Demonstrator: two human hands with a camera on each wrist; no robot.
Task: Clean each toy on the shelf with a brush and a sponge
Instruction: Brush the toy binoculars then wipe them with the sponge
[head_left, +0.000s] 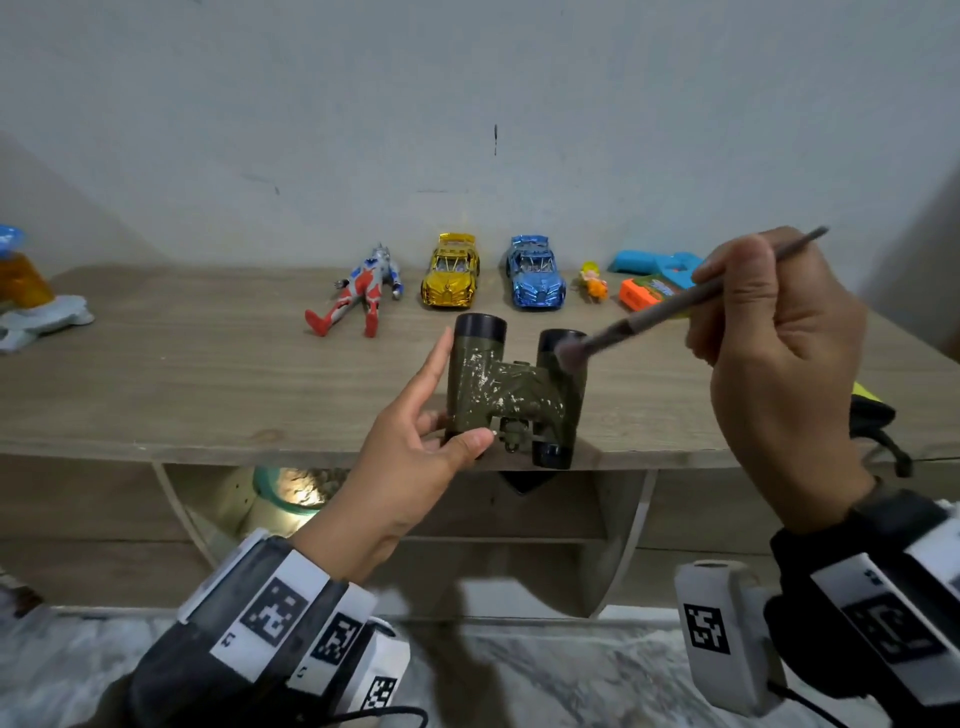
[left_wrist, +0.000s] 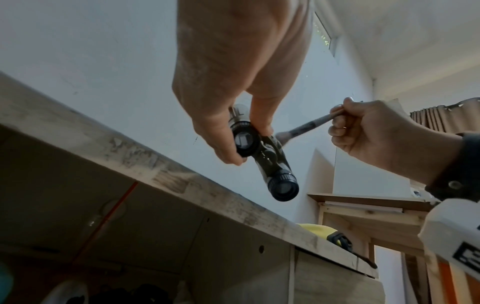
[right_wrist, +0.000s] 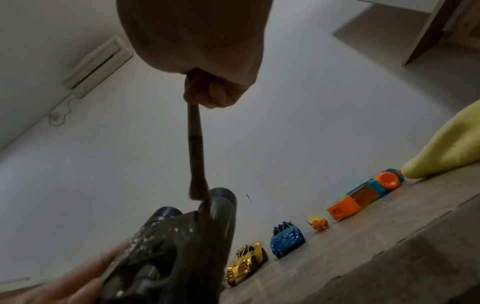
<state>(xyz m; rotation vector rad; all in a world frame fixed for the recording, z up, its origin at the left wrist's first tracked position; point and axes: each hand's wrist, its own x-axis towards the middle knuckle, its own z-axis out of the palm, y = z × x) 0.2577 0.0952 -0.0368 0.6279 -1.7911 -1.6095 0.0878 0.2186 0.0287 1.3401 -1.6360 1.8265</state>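
Olive-green toy binoculars (head_left: 511, 397) with pale specks hang above the front edge of the wooden shelf (head_left: 208, 374). My left hand (head_left: 415, 441) grips their left barrel near the eyepiece, thumb across the front and forefinger stretched along the side. In the left wrist view the binoculars (left_wrist: 262, 152) show their two black eyepieces. My right hand (head_left: 774, 332) holds a thin brush (head_left: 670, 306) by its handle. Its soft bristles touch the right barrel near the black front ring, as the right wrist view shows with the brush (right_wrist: 196, 156) on the binoculars (right_wrist: 176, 246).
Along the wall lie a red-and-blue figure (head_left: 358, 296), a gold car (head_left: 451, 278), a blue car (head_left: 535, 278), a small orange doll (head_left: 592, 280) and a blue-and-orange toy (head_left: 649, 280). A yellow cloth (right_wrist: 446, 152) lies at the right, a toy (head_left: 26, 291) at the far left.
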